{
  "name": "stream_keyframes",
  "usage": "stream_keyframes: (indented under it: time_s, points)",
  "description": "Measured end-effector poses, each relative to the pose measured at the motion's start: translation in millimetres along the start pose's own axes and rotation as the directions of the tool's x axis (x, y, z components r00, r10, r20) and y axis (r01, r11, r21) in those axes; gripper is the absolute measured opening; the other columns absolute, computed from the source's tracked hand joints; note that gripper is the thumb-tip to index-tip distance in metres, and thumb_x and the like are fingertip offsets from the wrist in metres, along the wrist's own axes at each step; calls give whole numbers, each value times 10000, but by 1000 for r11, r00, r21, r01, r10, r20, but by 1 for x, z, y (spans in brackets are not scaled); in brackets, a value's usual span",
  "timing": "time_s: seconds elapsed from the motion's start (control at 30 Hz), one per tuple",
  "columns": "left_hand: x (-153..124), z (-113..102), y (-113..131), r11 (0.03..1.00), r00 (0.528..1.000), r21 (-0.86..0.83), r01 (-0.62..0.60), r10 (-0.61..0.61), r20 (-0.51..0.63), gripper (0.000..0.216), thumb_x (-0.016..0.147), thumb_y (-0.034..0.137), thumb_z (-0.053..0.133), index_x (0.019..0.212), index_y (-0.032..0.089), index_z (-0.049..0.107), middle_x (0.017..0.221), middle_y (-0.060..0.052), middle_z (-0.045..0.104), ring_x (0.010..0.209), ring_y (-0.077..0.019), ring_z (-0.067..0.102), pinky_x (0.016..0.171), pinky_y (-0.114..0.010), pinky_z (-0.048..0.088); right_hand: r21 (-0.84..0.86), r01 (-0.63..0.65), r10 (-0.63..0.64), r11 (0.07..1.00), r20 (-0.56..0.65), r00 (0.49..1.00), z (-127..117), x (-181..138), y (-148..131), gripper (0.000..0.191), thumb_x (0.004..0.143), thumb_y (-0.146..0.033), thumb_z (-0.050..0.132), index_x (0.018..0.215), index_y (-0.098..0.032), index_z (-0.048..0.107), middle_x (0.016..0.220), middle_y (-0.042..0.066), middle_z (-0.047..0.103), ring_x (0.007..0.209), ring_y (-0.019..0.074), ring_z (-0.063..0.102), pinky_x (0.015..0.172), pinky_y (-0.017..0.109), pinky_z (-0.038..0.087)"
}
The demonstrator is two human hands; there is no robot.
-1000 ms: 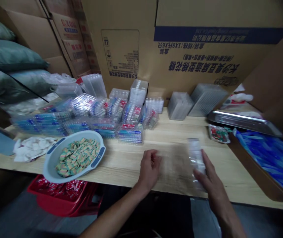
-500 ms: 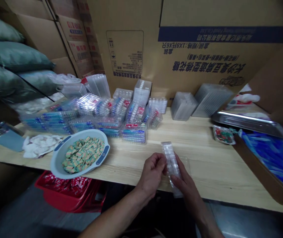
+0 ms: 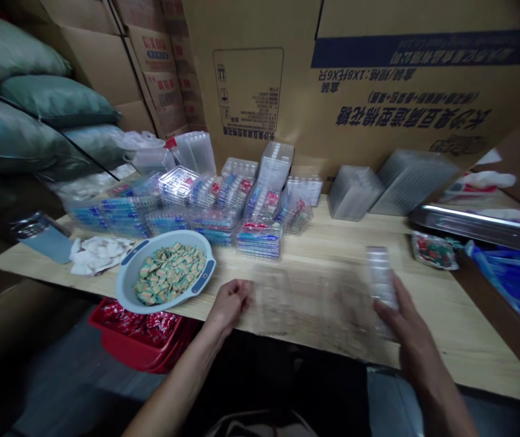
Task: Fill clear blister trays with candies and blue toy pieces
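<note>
My right hand grips a narrow stack of clear plastic trays, tilted upright over the table's right half. My left hand is closed in a pinch at the left edge of a see-through plastic tray, low over the front edge of the table. Motion smears this tray and the transparent shapes between my hands, so I cannot tell where one ends and another begins. To the left of my left hand, a grey-blue basin holds many small striped green and tan pieces.
Packed clear boxes form a row along the back. Empty clear tray stacks stand right of them. A carton with blue packets lies right, beside a small filled pack. A red tub sits below the table.
My hands have moved apart, the left one leftward with a clear tray, the right one rightward with the tray stack. The camera view has shifted slightly left.
</note>
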State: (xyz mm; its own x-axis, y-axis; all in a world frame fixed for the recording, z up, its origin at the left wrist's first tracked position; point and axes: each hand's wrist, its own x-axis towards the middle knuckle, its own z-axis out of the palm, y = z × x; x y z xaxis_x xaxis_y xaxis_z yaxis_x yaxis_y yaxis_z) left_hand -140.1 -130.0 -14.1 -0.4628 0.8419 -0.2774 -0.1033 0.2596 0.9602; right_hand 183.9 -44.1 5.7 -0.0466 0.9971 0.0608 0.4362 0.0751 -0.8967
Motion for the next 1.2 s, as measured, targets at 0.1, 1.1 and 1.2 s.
stream_keyframes:
  time_s: [0.1,1.1,1.2]
  points:
    - [-1,-13,-12,890,942,427,-162,268,-201,350,882,447,557,998,133,656,888,-92,636,804,-220,596,766,-360,504,-166,-138,126,976,-85,988,-31,11,15,984,789,-742,592,1597,-262,302,1629,100,284,1437,399,342,1206,563,229]
    - [-31,130,-36,160,682,666,-729,261,683,561,1042,421,379,1547,175,367,1657,-165,221,1497,-456,225,1191,-593,264,-712,-180,2,678,-244,970,-38,46,79,970,807,-814,418,1509,-149,486,1593,285,238,1421,599,201,1036,816,174]
    - [-23,130,-36,146,699,687,-712,245,672,564,1035,432,403,1543,187,383,1648,-154,254,1502,-443,224,1188,-571,281,-719,50,-180,694,-106,978,-6,38,73,793,934,-683,304,1490,-152,501,1634,221,205,1494,487,130,1095,755,190]
